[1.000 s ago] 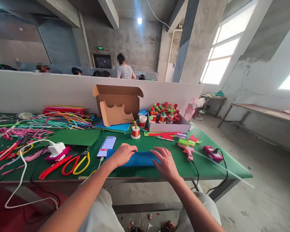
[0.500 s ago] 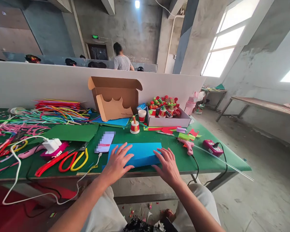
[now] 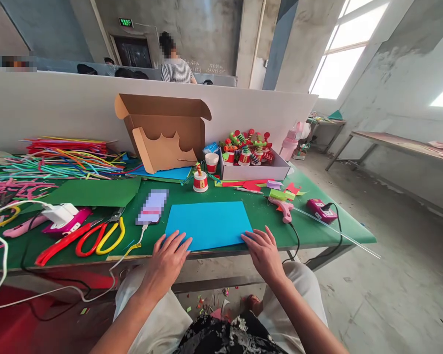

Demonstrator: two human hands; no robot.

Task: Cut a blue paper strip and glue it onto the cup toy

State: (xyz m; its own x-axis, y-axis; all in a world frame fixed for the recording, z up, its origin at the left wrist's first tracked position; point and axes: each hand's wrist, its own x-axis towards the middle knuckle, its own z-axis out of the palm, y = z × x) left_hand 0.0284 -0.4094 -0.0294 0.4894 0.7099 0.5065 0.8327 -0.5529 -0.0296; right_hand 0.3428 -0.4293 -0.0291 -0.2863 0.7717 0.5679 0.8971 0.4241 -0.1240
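A sheet of blue paper point(image 3: 208, 223) lies flat on the green table top, its near edge along the table's front edge. My left hand point(image 3: 169, 258) rests on its near left corner, fingers stretched out. At the near right corner lies my right hand point(image 3: 263, 250), fingers extended over the paper's edge. Beyond the sheet stands a paper-cup figure point(image 3: 200, 183) with a coiled top and green coiled arms. A phone point(image 3: 152, 206) on a white cable is left of the paper, and a pink glue gun point(image 3: 282, 209) is to its right.
Scissors point(image 3: 107, 237) with red and yellow handles lie left, near green card point(image 3: 96, 191) and a pile of pipe cleaners point(image 3: 66, 160). Behind are an open cardboard box point(image 3: 166, 118) and a white box point(image 3: 254, 172) of cup figures. A magenta power block point(image 3: 321, 210) sits right.
The blue sheet, curled at its near side before, now lies flat. Both hands have drawn back toward the table's front edge, onto its near corners. The camera view has tilted down.
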